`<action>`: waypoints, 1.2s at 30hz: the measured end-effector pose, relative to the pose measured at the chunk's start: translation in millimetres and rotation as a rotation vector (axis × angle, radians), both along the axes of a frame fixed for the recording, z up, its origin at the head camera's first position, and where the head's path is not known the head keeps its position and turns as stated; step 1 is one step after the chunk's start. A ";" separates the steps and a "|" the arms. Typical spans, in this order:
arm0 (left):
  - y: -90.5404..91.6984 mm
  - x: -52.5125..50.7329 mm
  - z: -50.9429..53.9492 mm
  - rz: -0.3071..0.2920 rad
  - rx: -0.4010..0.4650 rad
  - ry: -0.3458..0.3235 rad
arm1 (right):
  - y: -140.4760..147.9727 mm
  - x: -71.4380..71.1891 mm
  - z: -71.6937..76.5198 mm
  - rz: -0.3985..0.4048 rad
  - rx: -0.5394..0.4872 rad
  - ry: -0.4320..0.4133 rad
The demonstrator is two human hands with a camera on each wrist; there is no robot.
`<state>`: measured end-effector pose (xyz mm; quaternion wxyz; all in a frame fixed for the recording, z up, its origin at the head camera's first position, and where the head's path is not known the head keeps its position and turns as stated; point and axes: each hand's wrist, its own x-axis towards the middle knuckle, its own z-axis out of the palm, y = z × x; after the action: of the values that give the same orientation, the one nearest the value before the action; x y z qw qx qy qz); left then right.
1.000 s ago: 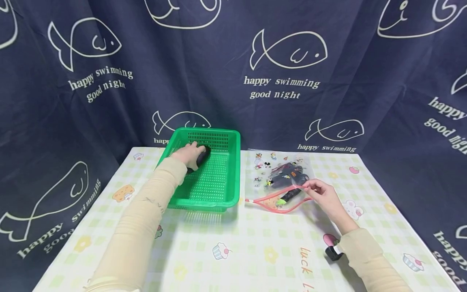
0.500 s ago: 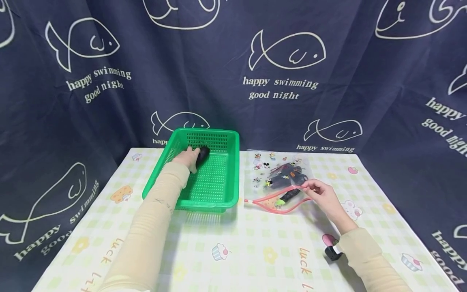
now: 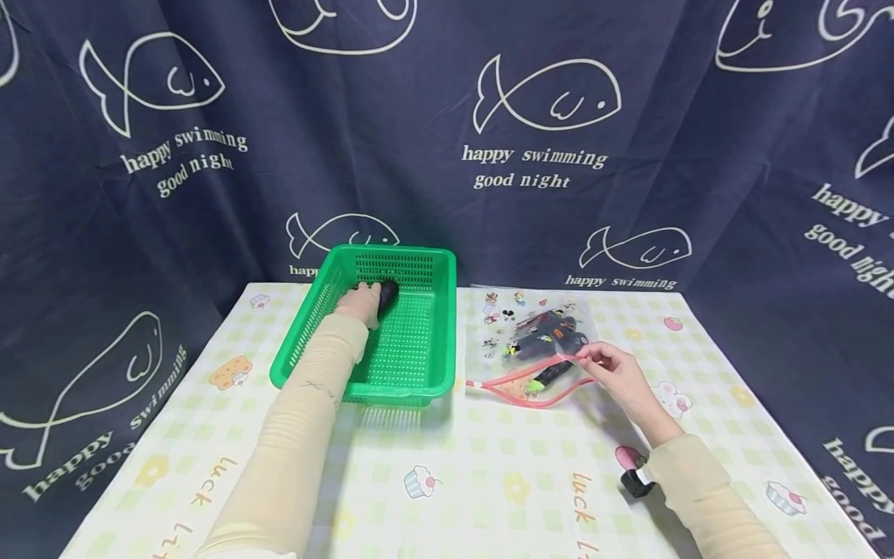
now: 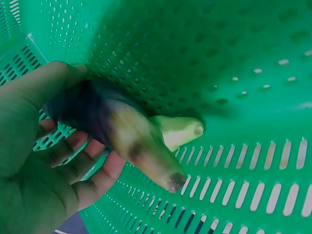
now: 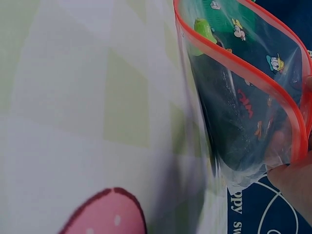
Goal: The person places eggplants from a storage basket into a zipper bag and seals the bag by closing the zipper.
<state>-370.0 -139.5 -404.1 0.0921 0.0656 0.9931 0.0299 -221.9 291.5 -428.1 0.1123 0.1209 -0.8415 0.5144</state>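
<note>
My left hand [image 3: 359,303] reaches down into a green plastic basket [image 3: 452,326] at its far left side. In the left wrist view its thumb and curled fingers grip a dark eggplant [image 4: 97,107] with a yellow-brown stem end. A pale green stem end [image 4: 178,130] shows right beside it, its body hidden. My right hand [image 3: 618,373] pinches the red zipper edge of a clear printed zip bag [image 3: 489,334], holding its mouth apart. Several dark eggplants lie inside the bag; one eggplant [image 3: 555,374] with a green stem end is near the mouth.
A patterned tablecloth [image 3: 391,497] covers the table, with a navy fish-print curtain [image 3: 419,178] behind and at both sides. The basket and bag lie side by side near the back edge. A small black device [image 3: 635,483] is at my right wrist.
My left hand has shifted and turned inside the basket toward the eggplant's near left side, its forearm swinging a little to the right. My right hand and the bag have stayed in place.
</note>
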 end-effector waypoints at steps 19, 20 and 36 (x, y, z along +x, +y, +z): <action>0.3 3.1 3.6 0.001 0.039 0.011 | 8.1 -9.8 -16.0 0.004 -0.038 0.002; 0.5 3.2 4.1 0.005 0.035 0.010 | 7.9 -9.8 -16.0 0.004 -0.041 0.001; 10.5 7.0 13.2 -0.007 -0.019 -0.047 | 9.5 -10.3 -17.1 0.001 -0.035 -0.001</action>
<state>-363.0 -129.1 -390.8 0.1161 0.0676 0.9907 0.0215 -232.2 301.0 -445.2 0.1139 0.1194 -0.8323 0.5292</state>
